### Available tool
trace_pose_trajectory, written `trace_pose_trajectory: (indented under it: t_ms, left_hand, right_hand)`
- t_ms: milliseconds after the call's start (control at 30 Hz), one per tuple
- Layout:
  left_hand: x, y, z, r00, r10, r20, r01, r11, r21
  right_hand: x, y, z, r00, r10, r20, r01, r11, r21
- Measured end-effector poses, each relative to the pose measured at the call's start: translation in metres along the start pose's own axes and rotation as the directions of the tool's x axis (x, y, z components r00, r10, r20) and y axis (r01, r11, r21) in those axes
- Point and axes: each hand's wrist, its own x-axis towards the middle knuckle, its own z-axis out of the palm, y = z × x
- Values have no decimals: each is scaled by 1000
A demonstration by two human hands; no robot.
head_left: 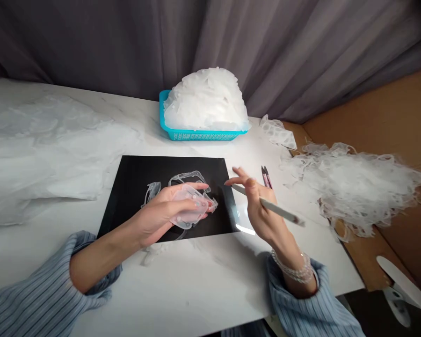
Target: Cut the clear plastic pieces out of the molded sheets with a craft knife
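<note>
Plastic piece (187, 218), translucent and rounded, sits pinched between the fingers of the left hand (161, 207) above the black mat (131, 174); to its right, apart, the right hand (261, 217) grips a pen-like tool (279, 210) (long axis slanting, far end near the mat's right edge).

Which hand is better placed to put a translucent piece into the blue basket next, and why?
Probably the left hand: it already holds a translucent piece between thumb and fingers, while the right hand is occupied with a pen-like tool.
</note>
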Motion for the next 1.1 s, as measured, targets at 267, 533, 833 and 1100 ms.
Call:
trace_pose_trajectory:
  t_ms: [267,533,833,1100]
  left_hand:
    - [2,-8,2,993,102,-55,-90,978,188]
    - [-2,-6,3,990,139,3,-135,958,251]
    - [-13,5,9,990,108,90,-130,946,298]
    - [-14,7,10,991,111,79,-131,938,321]
  right_hand:
    - [-6,-13,9,952,-110,286,96,993,64]
    - [-10,-19,12,948,-162,276,126,982,142]
    - [-7,10,21,969,-228,90,245,931,-272]
    - [-4,3,-2,992,101,-75,-112,983,-146]
